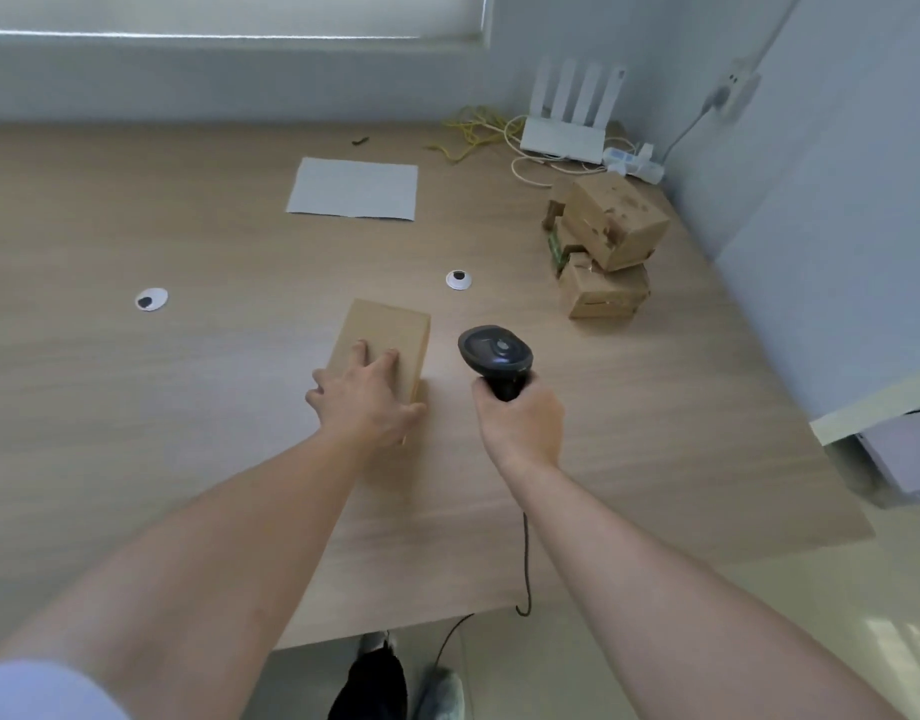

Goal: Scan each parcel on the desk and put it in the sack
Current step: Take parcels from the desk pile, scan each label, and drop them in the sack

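The left hand (366, 402) lay flat, fingers (360, 353) spread, on the cardboard parcel (390, 330). Just right, the right hand (520, 420) gripped the barcode scanner (495, 356); the parcel's long axis ran toward the counter's (187, 241) far edge.

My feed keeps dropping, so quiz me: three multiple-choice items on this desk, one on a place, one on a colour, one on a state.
1. Where is the stack of parcels?
A. far right of the desk
B. left edge
C. on the floor

2. What colour is the scanner?
A. white
B. black
C. yellow

3. What is the left hand doing?
A. hanging idle
B. gripping the scanner
C. resting on the near parcel

Key: 1 A, it sits near the router; 2 B, dark housing in the right hand; 3 C, fingers lie on the parcel's top.
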{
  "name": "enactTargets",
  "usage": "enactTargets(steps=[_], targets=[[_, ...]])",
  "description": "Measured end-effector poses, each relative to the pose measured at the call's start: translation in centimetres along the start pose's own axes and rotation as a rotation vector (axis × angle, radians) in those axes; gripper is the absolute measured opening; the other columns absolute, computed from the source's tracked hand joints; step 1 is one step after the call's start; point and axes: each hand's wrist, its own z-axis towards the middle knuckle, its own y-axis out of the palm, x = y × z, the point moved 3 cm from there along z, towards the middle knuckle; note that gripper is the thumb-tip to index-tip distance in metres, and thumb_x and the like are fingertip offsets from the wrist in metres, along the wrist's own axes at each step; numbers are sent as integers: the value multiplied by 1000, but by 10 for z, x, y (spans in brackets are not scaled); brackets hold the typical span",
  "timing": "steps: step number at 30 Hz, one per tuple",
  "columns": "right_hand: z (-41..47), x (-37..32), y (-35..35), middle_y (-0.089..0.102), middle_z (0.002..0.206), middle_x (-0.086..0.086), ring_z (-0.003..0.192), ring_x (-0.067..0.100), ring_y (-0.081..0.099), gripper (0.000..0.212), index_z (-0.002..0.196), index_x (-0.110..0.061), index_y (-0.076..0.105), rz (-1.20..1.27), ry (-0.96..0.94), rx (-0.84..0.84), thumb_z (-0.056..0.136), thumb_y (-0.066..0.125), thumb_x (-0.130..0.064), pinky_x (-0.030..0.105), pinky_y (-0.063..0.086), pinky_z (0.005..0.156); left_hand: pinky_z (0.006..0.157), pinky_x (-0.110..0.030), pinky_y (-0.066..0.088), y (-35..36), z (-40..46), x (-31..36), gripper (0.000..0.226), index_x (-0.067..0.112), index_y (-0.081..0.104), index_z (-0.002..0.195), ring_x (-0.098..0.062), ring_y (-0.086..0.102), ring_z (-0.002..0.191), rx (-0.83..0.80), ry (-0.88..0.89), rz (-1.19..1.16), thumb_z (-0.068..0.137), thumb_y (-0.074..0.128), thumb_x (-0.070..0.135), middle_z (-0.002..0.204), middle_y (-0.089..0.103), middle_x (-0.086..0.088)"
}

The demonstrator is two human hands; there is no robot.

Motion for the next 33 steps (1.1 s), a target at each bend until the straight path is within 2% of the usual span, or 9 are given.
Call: enactTargets(steps=[4, 10, 19, 22, 24, 26, 29, 33], targets=[[-38, -11, 32, 66, 76, -6, 81, 26, 67, 23, 76, -24, 58, -25, -34, -79, 85, 73, -38, 33, 49, 70, 99, -53, 40, -8, -28, -52, 80, 47, 39, 143, -48, 41, 123, 18, -84, 6, 70, 64, 67, 162, 22, 4], [-93, -18, 97, 67, 78, -5, 78, 25, 65, 20, 79, -23, 59, -72, -68, -188, 86, 71, -37, 33, 46, 67, 100, -51, 39, -4, -48, -136, 87, 48, 35, 149, -47, 39, 127, 5, -199, -10, 70, 63, 70, 166, 18, 6], [-148, -24, 185, 68, 76, -3, 76, 24, 65, 19, 80, -21, 61, -118, -44, -206, 85, 69, -37, 33, 45, 64, 103, -53, 37, 6, -44, -243, 91, 46, 31, 151, -48, 36, 130, -5, -240, -48, 70, 66, 68, 167, 15, 7], [-156, -25, 206, 67, 77, -4, 79, 25, 64, 19, 79, -22, 60, -144, -38, -194, 85, 69, -38, 33, 45, 67, 111, -56, 30, 15, -37, -258, 92, 44, 25, 154, -52, 27, 139, -10, -196, -55, 74, 66, 66, 168, 11, 4], [-159, -26, 215, 67, 78, -6, 80, 24, 65, 18, 79, -23, 61, -163, -43, -185, 85, 70, -38, 33, 45, 68, 121, -59, 16, 23, -32, -259, 94, 41, 20, 157, -56, 12, 147, 4, -168, -42, 78, 66, 65, 170, 7, 0], [-158, -26, 219, 68, 78, -6, 81, 24, 65, 18, 80, -24, 61, -173, -43, -175, 85, 70, -37, 34, 49, 71, 125, -58, 8, 28, -27, -259, 92, 38, 19, 158, -57, 3, 150, 25, -140, -34, 83, 67, 62, 169, 7, -3], [-154, -25, 221, 68, 80, -5, 83, 26, 66, 17, 80, -24, 61, -184, -26, -157, 85, 71, -37, 36, 51, 73, 124, -59, 11, 26, -24, -259, 88, 37, 19, 158, -59, 6, 149, 28, -131, -18, 87, 66, 60, 167, 8, -5], [-149, -25, 220, 67, 80, -7, 83, 25, 64, 17, 80, -25, 60, -188, 5, -153, 87, 71, -36, 32, 44, 72, 123, -62, 14, 13, -24, -267, 87, 41, 15, 159, -61, 11, 147, -3, -112, -56, 89, 61, 60, 167, 10, -10]])
